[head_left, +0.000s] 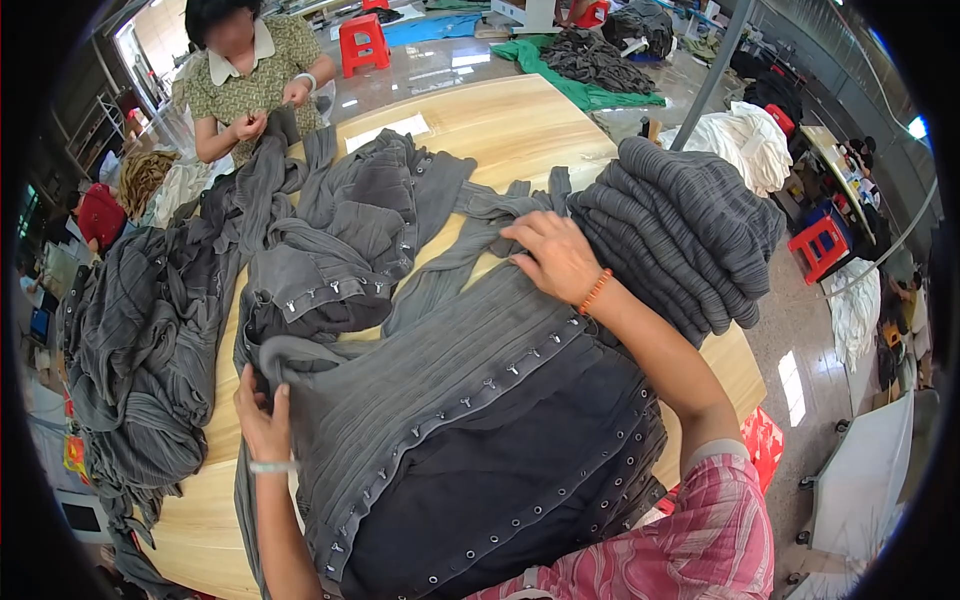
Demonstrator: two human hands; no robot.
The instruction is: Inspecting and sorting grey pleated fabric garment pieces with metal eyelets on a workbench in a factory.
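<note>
Spread before me is a dark grey pleated garment (pixel 420 370), with a row of metal hooks along one edge and eyelets along its dark inner panel. My left hand (pixel 265 425) is at its left end, thumb and fingers apart, close to a curled grey strap (pixel 300 352). Resting on the far right corner of the same garment, my right hand (pixel 560 262) has its fingers extended over the cloth. Whether either hand pinches any fabric does not show. Just right of it stands a tall stack of folded grey pleated garments (pixel 670 230).
Loose grey garments with hooks (pixel 340 230) lie beyond my hands, and a larger heap (pixel 150 340) fills the left of the wooden table (pixel 500 110). Across it a co-worker (pixel 250 90) handles grey cloth. Red stools (pixel 362 45) and a metal pole (pixel 712 75) stand beyond.
</note>
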